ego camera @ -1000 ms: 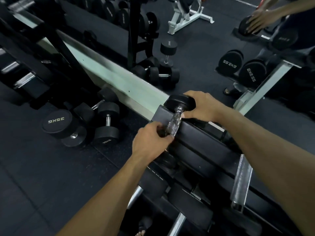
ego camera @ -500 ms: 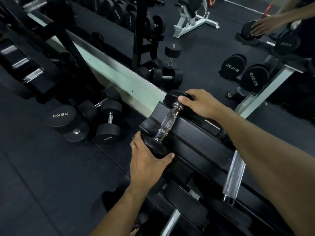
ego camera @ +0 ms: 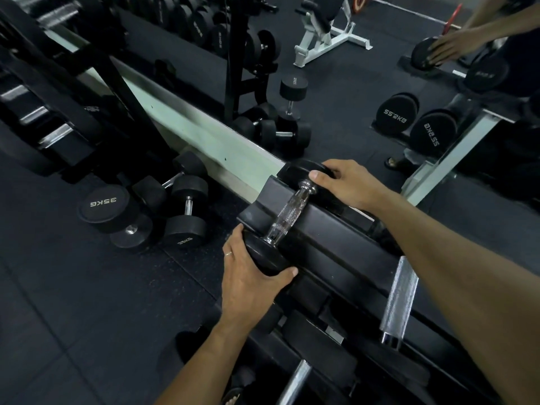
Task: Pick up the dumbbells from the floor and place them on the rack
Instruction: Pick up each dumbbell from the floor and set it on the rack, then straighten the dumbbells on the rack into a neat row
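Note:
A small black dumbbell with a knurled chrome handle lies across the top rail of the black rack. My left hand cups its near head from below and the side. My right hand rests on its far head, fingers curled over the rim. Several black dumbbells lie on the floor to the left, among them a large one marked 35KG and a smaller upright one.
A wall mirror runs behind the rack, its pale base strip going diagonally. It reflects dumbbells, a white bench and my arms. Another chrome handle sits further right on the rack. Lower rack tiers hold more dumbbells. Dark rubber floor lies left.
My left hand slid from the chrome handle down to the near head of the dumbbell. The handle now shows fully. My right hand stayed on the far head.

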